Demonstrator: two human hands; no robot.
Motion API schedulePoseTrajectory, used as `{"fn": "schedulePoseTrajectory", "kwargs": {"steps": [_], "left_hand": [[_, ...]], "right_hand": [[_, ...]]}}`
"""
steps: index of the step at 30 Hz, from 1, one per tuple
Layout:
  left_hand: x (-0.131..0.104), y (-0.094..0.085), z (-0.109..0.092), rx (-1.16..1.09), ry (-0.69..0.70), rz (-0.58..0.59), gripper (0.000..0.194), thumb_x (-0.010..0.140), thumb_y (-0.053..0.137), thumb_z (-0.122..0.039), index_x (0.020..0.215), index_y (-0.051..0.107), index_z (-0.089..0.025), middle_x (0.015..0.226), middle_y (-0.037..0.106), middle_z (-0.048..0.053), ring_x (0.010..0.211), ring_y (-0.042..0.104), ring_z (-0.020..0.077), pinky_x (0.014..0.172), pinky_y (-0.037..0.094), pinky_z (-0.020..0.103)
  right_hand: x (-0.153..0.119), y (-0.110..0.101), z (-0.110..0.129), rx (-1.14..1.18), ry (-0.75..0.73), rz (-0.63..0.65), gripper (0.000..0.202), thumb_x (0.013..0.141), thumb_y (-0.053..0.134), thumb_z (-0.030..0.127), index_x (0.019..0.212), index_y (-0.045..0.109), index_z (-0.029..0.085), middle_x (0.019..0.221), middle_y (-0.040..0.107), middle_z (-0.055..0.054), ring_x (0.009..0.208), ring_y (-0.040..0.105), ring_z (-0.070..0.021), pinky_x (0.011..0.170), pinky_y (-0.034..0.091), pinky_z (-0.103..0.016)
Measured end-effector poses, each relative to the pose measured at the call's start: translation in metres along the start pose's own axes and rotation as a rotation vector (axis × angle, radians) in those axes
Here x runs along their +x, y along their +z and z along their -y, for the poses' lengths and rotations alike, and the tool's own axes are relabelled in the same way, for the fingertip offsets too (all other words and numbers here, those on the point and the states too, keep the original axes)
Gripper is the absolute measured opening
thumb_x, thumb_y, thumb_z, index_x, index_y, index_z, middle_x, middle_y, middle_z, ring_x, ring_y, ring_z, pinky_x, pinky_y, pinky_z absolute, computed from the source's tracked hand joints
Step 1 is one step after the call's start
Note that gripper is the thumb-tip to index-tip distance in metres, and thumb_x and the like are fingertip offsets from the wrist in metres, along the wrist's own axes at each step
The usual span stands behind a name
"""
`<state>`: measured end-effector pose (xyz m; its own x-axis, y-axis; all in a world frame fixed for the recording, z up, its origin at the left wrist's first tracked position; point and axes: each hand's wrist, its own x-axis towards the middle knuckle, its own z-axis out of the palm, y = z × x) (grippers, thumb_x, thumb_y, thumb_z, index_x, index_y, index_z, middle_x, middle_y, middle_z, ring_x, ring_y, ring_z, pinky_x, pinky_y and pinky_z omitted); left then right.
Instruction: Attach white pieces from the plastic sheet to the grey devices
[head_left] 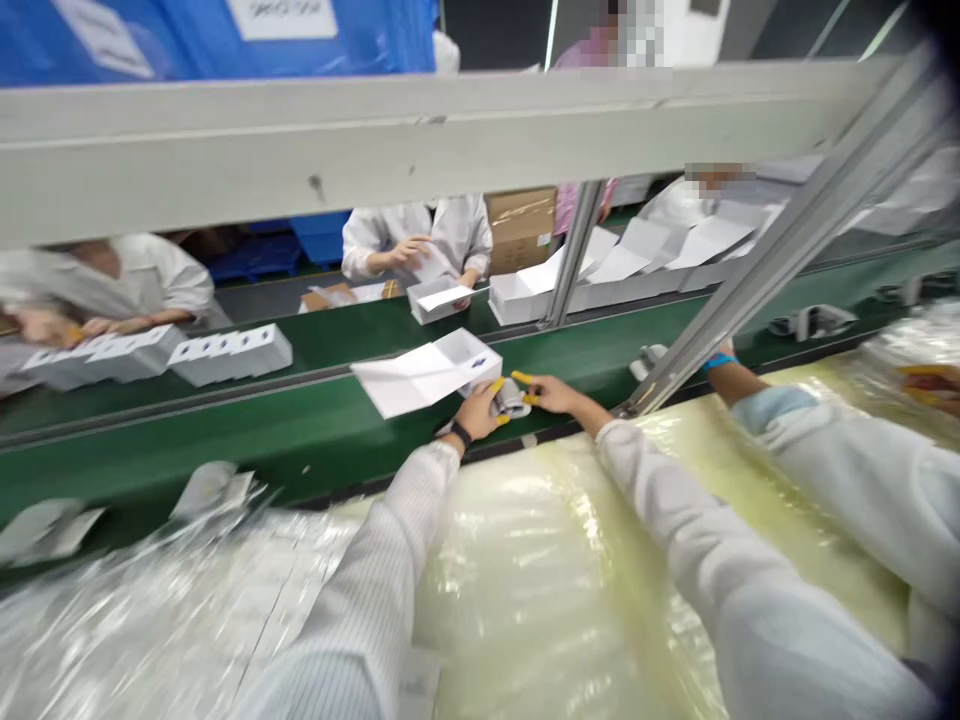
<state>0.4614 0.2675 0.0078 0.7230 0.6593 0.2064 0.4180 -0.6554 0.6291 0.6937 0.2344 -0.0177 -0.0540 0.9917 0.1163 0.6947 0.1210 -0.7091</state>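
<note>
Both arms (375,560) stretch forward, left hand (477,410) curled round a grey item (511,400), right hand (553,393) half-spread beside it (contact unclear), above a green belt (300,440); a white-coated co-worker (469,232) faces opposite

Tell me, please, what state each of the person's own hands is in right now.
Left hand: closed on a grey device.
Right hand: open beside it; whether it touches cannot be told.

The box (427,372) blocks straight ahead; left of it the blurred belt (330,425) seems open; a slanted post (765,265) bars rightward.
</note>
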Motion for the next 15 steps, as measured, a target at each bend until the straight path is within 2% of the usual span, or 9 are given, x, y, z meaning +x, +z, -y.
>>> {"fn": "schedulePoseTrajectory", "kwargs": {"steps": [2,4,5,6,7,8,10,12,15], "left_hand": [[-0.016,-0.016,-0.013,-0.028,-0.011,0.004,0.075,0.070,0.081,-0.021,0.138,0.050,-0.015,0.143,0.051,0.017,0.132,0.050,0.0296,0.110,0.042,0.043],[-0.054,-0.046,-0.022,-0.113,0.049,0.008,0.055,0.080,0.074,-0.025,0.132,0.057,-0.015,0.129,0.062,0.016,0.115,0.062,0.0254,0.101,0.050,0.040],[-0.081,-0.065,-0.025,-0.192,0.091,-0.004,0.044,0.085,0.070,-0.027,0.126,0.061,-0.015,0.121,0.067,0.014,0.105,0.066,0.0221,0.095,0.052,0.037],[-0.112,-0.085,-0.028,-0.242,0.116,0.007,0.036,0.088,0.066,-0.029,0.122,0.064,-0.016,0.116,0.069,0.011,0.099,0.067,0.0193,0.092,0.053,0.034],[-0.147,-0.104,-0.031,-0.262,0.098,0.023,0.031,0.090,0.065,-0.031,0.118,0.066,-0.018,0.113,0.071,0.009,0.096,0.068,0.0174,0.089,0.054,0.032],[-0.183,-0.122,-0.033,-0.254,0.050,0.038,0.027,0.091,0.064,-0.032,0.113,0.068,-0.018,0.109,0.072,0.007,0.093,0.067,0.0164,0.087,0.054,0.031],[-0.251,-0.146,-0.034,-0.208,-0.073,0.027,0.020,0.089,0.065,-0.031,0.104,0.071,-0.018,0.101,0.073,0.005,0.087,0.066,0.0159,0.083,0.054,0.030],[-0.304,-0.153,-0.028,-0.203,-0.162,0.026,0.016,0.089,0.064,-0.027,0.100,0.071,-0.018,0.098,0.072,0.005,0.087,0.066,0.0162,0.082,0.054,0.030],[-0.348,-0.141,-0.018,-0.236,-0.155,0.065,0.017,0.087,0.062,-0.020,0.101,0.070,-0.019,0.103,0.070,0.005,0.095,0.066,0.0177,0.086,0.054,0.031]], "right_hand": [[-0.014,-0.003,0.004,0.018,0.052,-0.076,0.029,0.076,0.067,0.045,0.071,0.063,0.016,0.058,0.052,0.003,0.053,0.044,-0.0112,0.053,0.040,-0.024],[-0.038,0.005,0.017,0.014,0.177,-0.528,0.027,0.078,0.064,0.043,0.077,0.064,0.015,0.061,0.054,0.001,0.055,0.046,-0.0130,0.054,0.042,-0.026],[-0.054,0.015,0.029,0.040,0.187,-0.695,0.027,0.081,0.062,0.041,0.085,0.065,0.015,0.066,0.057,0.000,0.058,0.049,-0.0139,0.056,0.043,-0.027],[-0.074,0.027,0.046,0.081,0.166,-0.772,0.026,0.083,0.061,0.039,0.092,0.065,0.015,0.070,0.059,-0.001,0.059,0.051,-0.0144,0.057,0.045,-0.028],[-0.095,0.043,0.069,0.126,0.108,-0.717,0.024,0.084,0.062,0.037,0.093,0.065,0.016,0.073,0.060,-0.002,0.060,0.053,-0.0144,0.057,0.045,-0.027],[-0.118,0.061,0.096,0.170,0.017,-0.573,0.020,0.083,0.064,0.035,0.092,0.066,0.017,0.073,0.061,-0.002,0.060,0.053,-0.0143,0.056,0.045,-0.027],[-0.158,0.102,0.158,0.245,-0.182,-0.176,0.011,0.084,0.064,0.029,0.089,0.067,0.019,0.076,0.061,-0.002,0.061,0.055,-0.0138,0.056,0.045,-0.025],[-0.182,0.144,0.215,0.319,-0.320,0.129,0.011,0.087,0.062,0.025,0.096,0.066,0.020,0.085,0.063,-0.004,0.068,0.057,-0.0140,0.061,0.048,-0.026],[-0.186,0.190,0.266,0.297,-0.438,0.351,0.013,0.083,0.064,0.019,0.095,0.063,0.020,0.087,0.061,-0.004,0.071,0.057,-0.0144,0.064,0.048,-0.026]]}}
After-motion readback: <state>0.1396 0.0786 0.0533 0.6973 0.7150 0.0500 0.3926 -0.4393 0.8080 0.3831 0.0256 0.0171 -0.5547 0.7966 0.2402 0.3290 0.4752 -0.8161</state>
